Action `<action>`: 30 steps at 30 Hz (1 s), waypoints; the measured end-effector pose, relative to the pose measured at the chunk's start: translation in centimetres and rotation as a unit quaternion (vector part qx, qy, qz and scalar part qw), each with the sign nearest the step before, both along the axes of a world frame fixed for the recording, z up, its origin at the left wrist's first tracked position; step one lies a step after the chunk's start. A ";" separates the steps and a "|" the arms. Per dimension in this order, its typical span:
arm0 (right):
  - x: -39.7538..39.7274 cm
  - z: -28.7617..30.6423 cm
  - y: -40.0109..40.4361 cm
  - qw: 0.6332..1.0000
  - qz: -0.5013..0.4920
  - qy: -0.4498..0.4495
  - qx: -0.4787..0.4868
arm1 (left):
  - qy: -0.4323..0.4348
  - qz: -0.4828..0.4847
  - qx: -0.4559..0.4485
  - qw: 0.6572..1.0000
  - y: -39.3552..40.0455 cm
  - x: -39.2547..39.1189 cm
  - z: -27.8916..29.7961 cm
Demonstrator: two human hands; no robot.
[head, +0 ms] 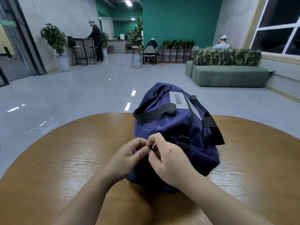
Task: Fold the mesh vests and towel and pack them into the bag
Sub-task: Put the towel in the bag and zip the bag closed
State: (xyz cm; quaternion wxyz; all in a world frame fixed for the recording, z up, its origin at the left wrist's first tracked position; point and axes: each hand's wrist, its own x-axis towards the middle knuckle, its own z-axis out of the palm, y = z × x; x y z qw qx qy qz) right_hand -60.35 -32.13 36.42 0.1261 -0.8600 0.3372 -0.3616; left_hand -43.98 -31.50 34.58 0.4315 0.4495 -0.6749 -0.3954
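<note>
Two hands, left [128, 157] and right [168, 159], fingers pinching perhaps a zipper on one navy bag [170, 124], round wooden table [65, 159] beneath, tiled lounge beyond.

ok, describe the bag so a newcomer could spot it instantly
Start at the round wooden table in the foreground. On its far right half lies a navy duffel bag, both hands at its near end. Black carry straps and a grey LVQUE label set it apart; nothing else sits on the table.

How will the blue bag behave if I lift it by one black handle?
Probably floppy: the blue bag is soft creased fabric that slumps on the table. The black handle lies limp, so it should sag. It bulges, so likely filled but light. Unlikely to roll or slip.
</note>
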 end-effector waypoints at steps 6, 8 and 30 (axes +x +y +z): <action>-1.9 -0.2 0.1 0.989 0.024 -0.041 0.138 | -0.027 -0.053 0.000 0.998 0.2 -1.3 -0.4; -2.3 0.0 0.4 0.984 0.027 -0.043 0.170 | -0.086 -0.058 -0.006 0.995 0.0 -1.6 0.1; -2.0 -0.2 2.4 0.929 0.006 -0.223 0.294 | -0.247 0.129 -0.121 0.953 -0.7 -2.0 -0.9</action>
